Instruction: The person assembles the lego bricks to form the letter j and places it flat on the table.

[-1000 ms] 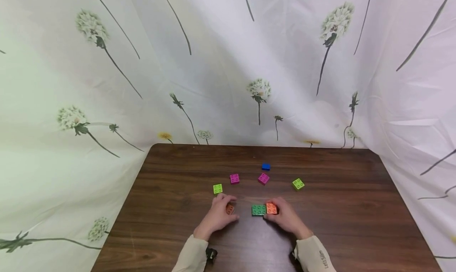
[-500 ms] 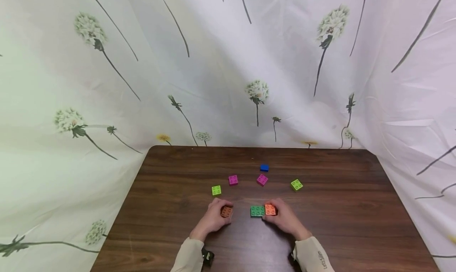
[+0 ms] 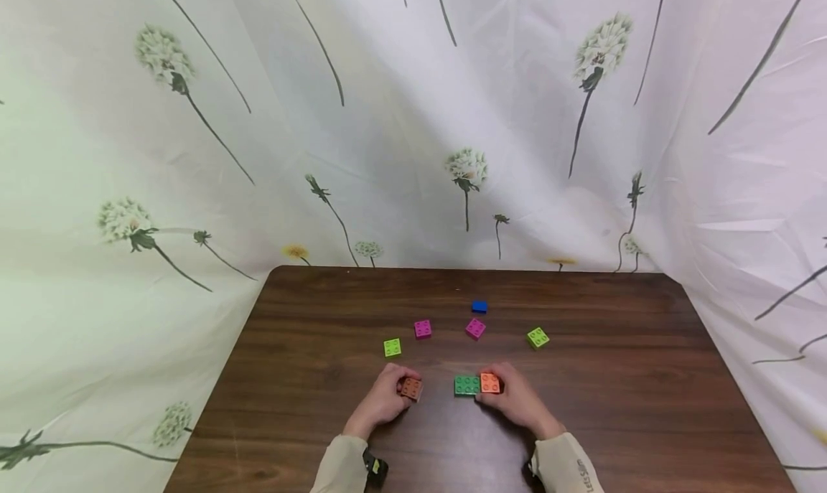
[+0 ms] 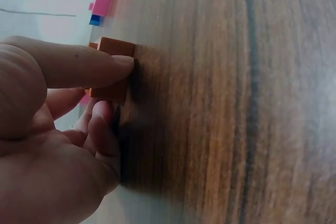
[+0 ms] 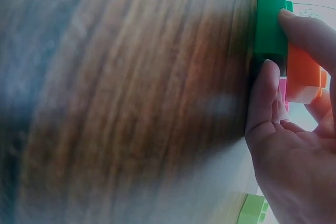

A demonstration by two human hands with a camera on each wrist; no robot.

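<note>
My left hand (image 3: 381, 401) pinches a brown toy building brick (image 3: 411, 387) with its studs up. In the left wrist view the thumb lies along the side of this brown brick (image 4: 116, 46), close over the wood. To the right, my right hand (image 3: 519, 401) grips an orange brick (image 3: 489, 383) that sits on the right end of a longer green brick (image 3: 466, 386). The right wrist view has the thumb at the upper edge of the green brick (image 5: 270, 22) and the orange brick (image 5: 303, 74) raised above it. A gap of tabletop separates the two hands.
Behind the hands on the dark wooden table (image 3: 310, 435) lie a lime brick (image 3: 392, 347), a magenta brick (image 3: 423, 329), a second magenta brick (image 3: 475, 329), a blue brick (image 3: 479, 306) and another lime brick (image 3: 538, 337). A flowered white cloth (image 3: 388, 120) hangs behind.
My left hand has closed its fingers on the brown brick and shifted slightly left and towards me, away from the left lime brick. The right hand and its bricks have stayed put.
</note>
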